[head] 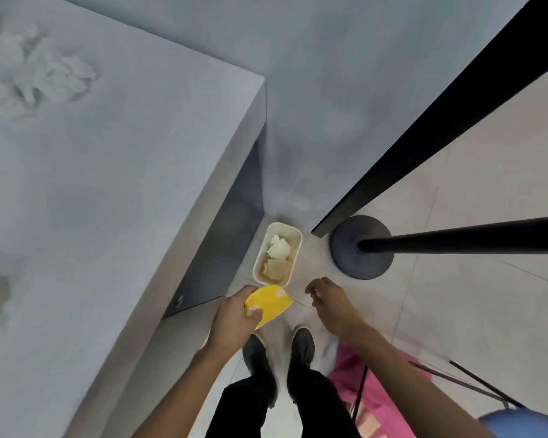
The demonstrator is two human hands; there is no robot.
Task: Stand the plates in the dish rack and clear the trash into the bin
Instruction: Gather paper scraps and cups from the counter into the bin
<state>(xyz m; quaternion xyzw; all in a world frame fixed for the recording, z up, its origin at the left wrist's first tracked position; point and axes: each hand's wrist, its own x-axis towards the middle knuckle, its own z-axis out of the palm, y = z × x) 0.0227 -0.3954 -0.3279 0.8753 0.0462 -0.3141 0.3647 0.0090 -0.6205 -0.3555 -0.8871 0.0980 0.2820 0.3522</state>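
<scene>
The trash in hand is a flat yellow packet (271,303), bright and glossy, with small white and orange printing near its top corner and again by the thumb. It is bent slightly. In this view its upper edge overlaps the near end of the bin (299,248), and whether the two touch cannot be told.

The bin is a small cream container with rounded corners that stands on the pale tiled floor (456,295). Inside it, crumpled white paper (279,248) lies toward the far end and tan paper (277,268) toward the near end.

The left hand (234,314) grips the packet just on the near side of the bin, left of its centre. The thumb is pressed across the packet's face and the fingers wrap behind it. The right hand (331,303) hangs near the bin's right near corner. It holds nothing and touches nothing, with its fingers apart and loosely curled.

Left of the bin rises a grey table (124,184), its corner leg just beside the bin. Far up on the tabletop lie crumpled white tissues (35,74). Right of the bin, close by, sits the round black base of a stanchion (361,267). On the near side of the bin are the person's two black shoes (302,343), and something pink (355,374), blurred, lies to their right.
</scene>
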